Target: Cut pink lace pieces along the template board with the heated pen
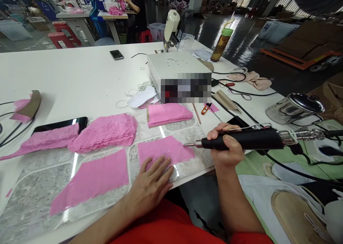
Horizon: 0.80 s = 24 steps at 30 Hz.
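Note:
My right hand [227, 145] is wrapped round a thick, black corded hand tool [252, 139] with a narrow metal tip. That tip points left and meets the right part of a pink fabric piece [163, 147]; whether it presses on the cloth I cannot tell. My left hand [154, 179] lies flat on the lower edge of this piece, fingers a little spread. Left of it rests another cut pink piece [99, 179]. Behind are a stack of scalloped pink lace [105, 131] and a folded pink stack [168, 114]. A clear patterned mat [34, 186] lies underneath.
A pale box [179, 63] with a blurred front stands behind the fabric. Orange snips [206, 108] and a pencil [197, 113] lie before it. Cables [241, 110] cross the right side, near a lidded glass jar [291, 108]. A phone [116, 54] and bottle [222, 45] are farther back.

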{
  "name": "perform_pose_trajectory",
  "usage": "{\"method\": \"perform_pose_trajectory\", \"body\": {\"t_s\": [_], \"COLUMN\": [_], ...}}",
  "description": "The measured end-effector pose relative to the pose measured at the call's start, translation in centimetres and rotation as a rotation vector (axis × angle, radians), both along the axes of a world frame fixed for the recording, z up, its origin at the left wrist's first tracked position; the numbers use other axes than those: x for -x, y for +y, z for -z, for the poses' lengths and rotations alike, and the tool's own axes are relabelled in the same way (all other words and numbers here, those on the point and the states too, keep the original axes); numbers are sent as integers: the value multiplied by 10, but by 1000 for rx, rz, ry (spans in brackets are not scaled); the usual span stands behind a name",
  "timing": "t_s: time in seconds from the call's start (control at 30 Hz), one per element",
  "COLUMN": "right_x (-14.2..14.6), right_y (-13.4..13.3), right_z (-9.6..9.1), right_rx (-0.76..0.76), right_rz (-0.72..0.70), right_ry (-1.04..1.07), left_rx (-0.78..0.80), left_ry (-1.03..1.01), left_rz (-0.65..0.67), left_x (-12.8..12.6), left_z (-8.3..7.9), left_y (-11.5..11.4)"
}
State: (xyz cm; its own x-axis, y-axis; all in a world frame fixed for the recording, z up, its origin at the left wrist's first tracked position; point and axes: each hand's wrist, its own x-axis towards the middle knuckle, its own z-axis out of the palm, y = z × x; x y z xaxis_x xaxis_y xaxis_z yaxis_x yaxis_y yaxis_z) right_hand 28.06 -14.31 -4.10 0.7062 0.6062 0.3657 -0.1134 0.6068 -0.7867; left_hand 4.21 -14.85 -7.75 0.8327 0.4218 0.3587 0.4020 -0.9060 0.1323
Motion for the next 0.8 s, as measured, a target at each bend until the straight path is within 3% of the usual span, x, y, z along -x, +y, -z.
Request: {"method": "perform_pose_trajectory", "body": {"t_s": [0.37, 0.8], "right_x": [1, -19], "right_y": [2, -22], "right_z": [2, 2], "right_rx": [4, 6], "right_rz": [-20, 66], "right_ry": [10, 2], "left_rx": [-3, -5], "left_ry": [-15, -27], "left_rz": [-6, 7], "left_x": [0, 1], "left_z": [2, 3], "left_y": [0, 1]}}
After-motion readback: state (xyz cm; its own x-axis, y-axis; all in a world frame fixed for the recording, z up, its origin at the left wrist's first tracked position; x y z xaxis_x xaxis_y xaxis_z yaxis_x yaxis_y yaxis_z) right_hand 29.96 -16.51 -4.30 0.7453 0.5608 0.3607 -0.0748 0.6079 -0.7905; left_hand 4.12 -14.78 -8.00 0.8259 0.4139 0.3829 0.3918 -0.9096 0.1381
